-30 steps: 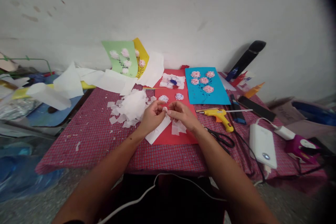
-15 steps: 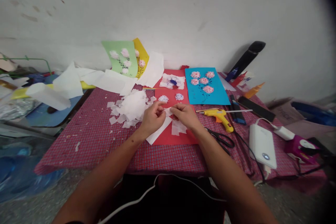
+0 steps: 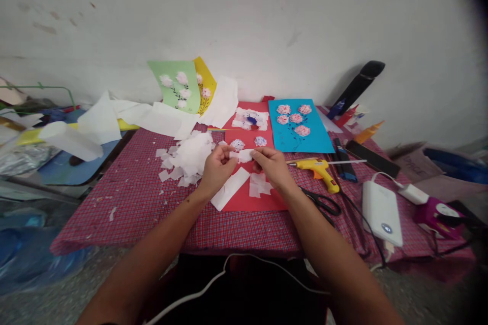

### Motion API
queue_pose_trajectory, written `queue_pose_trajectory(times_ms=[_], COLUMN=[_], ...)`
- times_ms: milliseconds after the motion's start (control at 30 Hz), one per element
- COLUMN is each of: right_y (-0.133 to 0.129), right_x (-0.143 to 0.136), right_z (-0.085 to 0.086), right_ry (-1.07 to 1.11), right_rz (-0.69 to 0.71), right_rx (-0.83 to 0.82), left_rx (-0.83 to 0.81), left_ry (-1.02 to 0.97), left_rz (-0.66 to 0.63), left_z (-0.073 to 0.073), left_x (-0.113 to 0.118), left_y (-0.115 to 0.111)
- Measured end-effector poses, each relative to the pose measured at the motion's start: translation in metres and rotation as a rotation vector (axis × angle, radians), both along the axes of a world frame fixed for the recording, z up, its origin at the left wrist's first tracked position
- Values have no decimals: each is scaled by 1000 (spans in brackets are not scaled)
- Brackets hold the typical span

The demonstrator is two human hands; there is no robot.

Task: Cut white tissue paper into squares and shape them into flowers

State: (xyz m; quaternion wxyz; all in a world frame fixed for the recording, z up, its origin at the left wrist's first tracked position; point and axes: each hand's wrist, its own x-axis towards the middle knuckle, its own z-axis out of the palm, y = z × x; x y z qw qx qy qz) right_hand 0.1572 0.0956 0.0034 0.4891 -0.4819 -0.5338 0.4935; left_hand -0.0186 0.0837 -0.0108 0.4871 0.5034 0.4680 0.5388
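Between my two hands a small white piece of tissue paper (image 3: 244,156) is stretched above the red sheet (image 3: 240,195). My left hand (image 3: 220,166) pinches its left end, and my right hand (image 3: 271,163) pinches the right end. Just beyond them on the red sheet sit two speckled paper flowers, one at the left (image 3: 238,144) and one at the right (image 3: 260,141). Below the hands lie a folded white strip (image 3: 230,189) and several overlapping tissue squares (image 3: 260,185). A heap of white tissue squares (image 3: 193,155) spreads left of my left hand.
A blue card with pink flowers (image 3: 318,134), a yellow glue gun (image 3: 318,168), black scissors (image 3: 322,202) and a white power bank (image 3: 381,212) lie to the right. Ink-stained tissue (image 3: 250,119) lies behind. Green (image 3: 173,84) and yellow (image 3: 206,78) cards lean on the wall.
My hands have moved slightly apart. The tissue piece, bunched between my fingers before, now shows spread flat between them.
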Motion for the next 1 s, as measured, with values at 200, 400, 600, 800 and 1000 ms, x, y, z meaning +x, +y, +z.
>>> queue_pose_trajectory(times_ms=[200,400,600,800,1000], right_y=[-3,-7,-9,-7,-6], right_x=[0,1,2,1,-1], right_z=[6,8,7,2,4], right_ry=[42,-34,-57,-98,-77], right_rz=[44,136,226,192,97], right_rx=[-12,54,137,169,189], left_rx=[-82,-81,-75,-95,-103], left_ry=[-99,-94,-46,-106,-126], left_rz=[-93,-102,-81,-15,8], left_z=[6,6,5,1,1], left_x=[0,-1,-1,-1,-1], left_y=[-3,-3,-2,0,1])
